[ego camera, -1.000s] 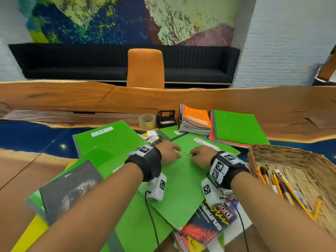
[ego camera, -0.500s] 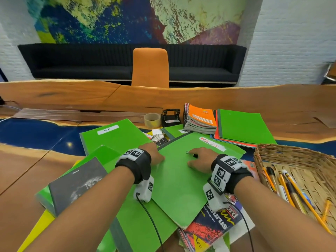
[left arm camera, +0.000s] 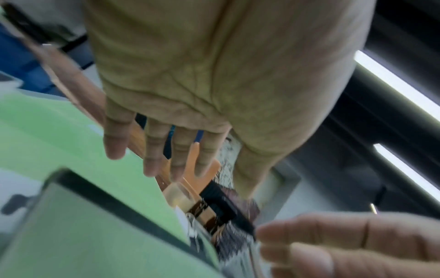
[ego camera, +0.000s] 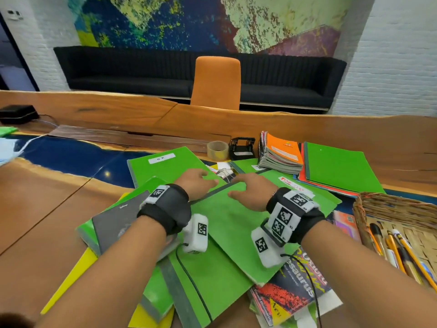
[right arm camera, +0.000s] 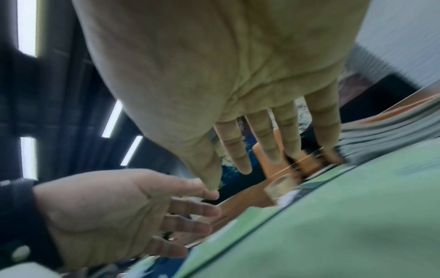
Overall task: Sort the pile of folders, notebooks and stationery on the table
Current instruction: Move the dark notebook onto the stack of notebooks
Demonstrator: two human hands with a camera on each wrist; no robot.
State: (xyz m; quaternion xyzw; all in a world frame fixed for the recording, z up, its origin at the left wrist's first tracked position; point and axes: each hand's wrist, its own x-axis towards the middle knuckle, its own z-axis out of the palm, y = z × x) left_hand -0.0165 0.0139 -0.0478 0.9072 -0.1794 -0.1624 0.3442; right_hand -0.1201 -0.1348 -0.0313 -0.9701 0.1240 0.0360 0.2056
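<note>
While both hands are hovering over pile on desk [ego camera: 59, 200], nothing is being held. Left hand [ego camera: 196, 183] spreading straight fingers above labelled green folder [ego camera: 165, 169]. Right hand [ego camera: 250, 191] lying open, palm down, over top green folder [ego camera: 231, 230], just right of left hand. Notebook stack [ego camera: 281, 155] sitting beyond right hand; wicker basket [ego camera: 390, 209] with pencils well right.

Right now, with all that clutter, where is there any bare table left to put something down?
Bare wood shows left of the green folders, toward the blue inlay, and along the far edge behind the tape roll. It is crowded around both hands, and between the notebook stack and the wicker basket.
</note>
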